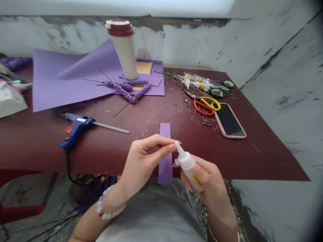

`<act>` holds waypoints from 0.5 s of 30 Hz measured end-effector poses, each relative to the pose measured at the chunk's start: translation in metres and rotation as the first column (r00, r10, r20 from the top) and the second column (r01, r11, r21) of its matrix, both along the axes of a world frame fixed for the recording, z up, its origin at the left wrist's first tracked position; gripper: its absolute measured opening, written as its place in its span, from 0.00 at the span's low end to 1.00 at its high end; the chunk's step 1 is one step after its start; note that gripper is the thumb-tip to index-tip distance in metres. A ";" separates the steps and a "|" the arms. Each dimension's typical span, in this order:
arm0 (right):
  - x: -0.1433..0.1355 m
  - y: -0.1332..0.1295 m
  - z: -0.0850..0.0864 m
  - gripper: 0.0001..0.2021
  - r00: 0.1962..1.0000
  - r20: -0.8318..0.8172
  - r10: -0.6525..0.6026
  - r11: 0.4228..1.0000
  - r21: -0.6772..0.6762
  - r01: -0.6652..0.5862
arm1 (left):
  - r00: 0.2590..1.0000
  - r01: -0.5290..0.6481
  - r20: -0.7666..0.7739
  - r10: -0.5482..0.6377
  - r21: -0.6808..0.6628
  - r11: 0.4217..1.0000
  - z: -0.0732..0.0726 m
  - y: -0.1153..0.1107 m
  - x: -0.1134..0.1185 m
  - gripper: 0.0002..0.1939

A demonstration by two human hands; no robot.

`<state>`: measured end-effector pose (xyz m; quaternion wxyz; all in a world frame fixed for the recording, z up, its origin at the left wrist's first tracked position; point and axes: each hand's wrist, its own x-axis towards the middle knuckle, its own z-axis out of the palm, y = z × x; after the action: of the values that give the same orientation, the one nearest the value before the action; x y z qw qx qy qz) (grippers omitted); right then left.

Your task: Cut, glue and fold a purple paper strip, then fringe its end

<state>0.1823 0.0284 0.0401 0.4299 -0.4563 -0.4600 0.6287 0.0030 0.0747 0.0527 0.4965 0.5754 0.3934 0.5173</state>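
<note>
My right hand (212,177) is wrapped round a white glue bottle (187,162) with a yellow label, its long nozzle tilted up and to the left. The thumb and forefinger of my left hand (144,158) are pinched together at the nozzle's tip. Whether a small cap sits between those fingertips is too small to make out. Beneath my left hand lies a narrow purple paper strip (165,169), reaching to the table's front edge. Part of the strip is covered by the left fingers.
A blue glue gun (78,129) with a glue stick lies left. Behind are purple paper (75,77), purple flower stems (126,90) and a tall cup (124,50). Scissors (205,104), a phone (230,120), more glue bottles (201,86) and green tape rolls (216,93) lie right.
</note>
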 end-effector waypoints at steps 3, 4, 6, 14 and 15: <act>0.001 0.000 0.000 0.22 0.976 0.207 -0.072 0.989 0.141 0.043 | 0.994 -0.020 -0.105 0.025 0.048 0.999 0.004 0.001 -0.002 0.05; 0.002 0.000 0.000 0.20 0.956 0.279 -0.097 0.979 0.199 0.041 | 0.990 -0.032 -0.133 0.040 0.063 0.997 0.005 0.002 -0.003 0.05; 0.003 0.000 0.000 0.17 0.914 0.379 -0.144 0.957 0.287 0.032 | 0.982 -0.056 -0.175 0.070 0.089 0.995 0.004 0.002 -0.004 0.04; 0.004 -0.001 -0.001 0.14 0.876 0.453 -0.165 0.934 0.357 -0.009 | 0.934 -0.086 -0.316 0.164 0.246 0.965 -0.003 0.003 -0.004 0.06; 0.005 -0.002 -0.002 0.14 0.882 0.443 -0.157 0.939 0.344 -0.006 | 0.931 -0.093 -0.321 0.175 0.256 0.962 -0.003 0.003 -0.004 0.06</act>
<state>0.1868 0.0268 0.0380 0.4032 -0.5312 -0.6313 0.3959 -0.0005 0.0778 0.0501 0.3120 0.6828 0.4475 0.4860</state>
